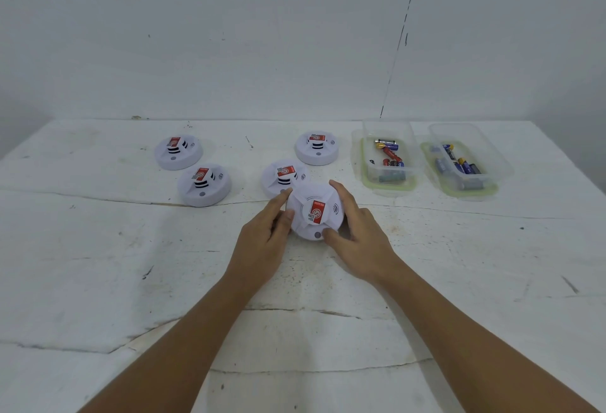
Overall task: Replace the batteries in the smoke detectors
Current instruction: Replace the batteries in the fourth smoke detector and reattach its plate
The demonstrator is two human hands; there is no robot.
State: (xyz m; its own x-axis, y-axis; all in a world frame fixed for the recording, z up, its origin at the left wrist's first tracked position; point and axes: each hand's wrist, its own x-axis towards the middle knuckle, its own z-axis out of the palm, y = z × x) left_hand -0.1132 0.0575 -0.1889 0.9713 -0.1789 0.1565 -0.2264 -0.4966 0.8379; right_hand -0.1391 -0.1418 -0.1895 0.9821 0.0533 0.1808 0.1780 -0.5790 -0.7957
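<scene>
While four other smoke detectors sit untouched on the white table, the nearest smoke detector is held between both hands. It lies face up on the table, with a red sticker on its raised middle. The left hand grasps its left edge, fingers curled against the rim and the thumb near the top. The right hand grasps its right edge, fingers wrapped round the far side and the thumb pressed on the near rim beside a small grey button.

Just behind this detector and touching it or nearly so is a second detector. Farther back and a little to the right stands a third detector. Well to the left lie a fourth detector and, behind that, a fifth detector.

To the right of the held detector, apart from it, stand two clear plastic tubs side by side: the nearer tub holds mostly red batteries, the farther tub mostly blue batteries
</scene>
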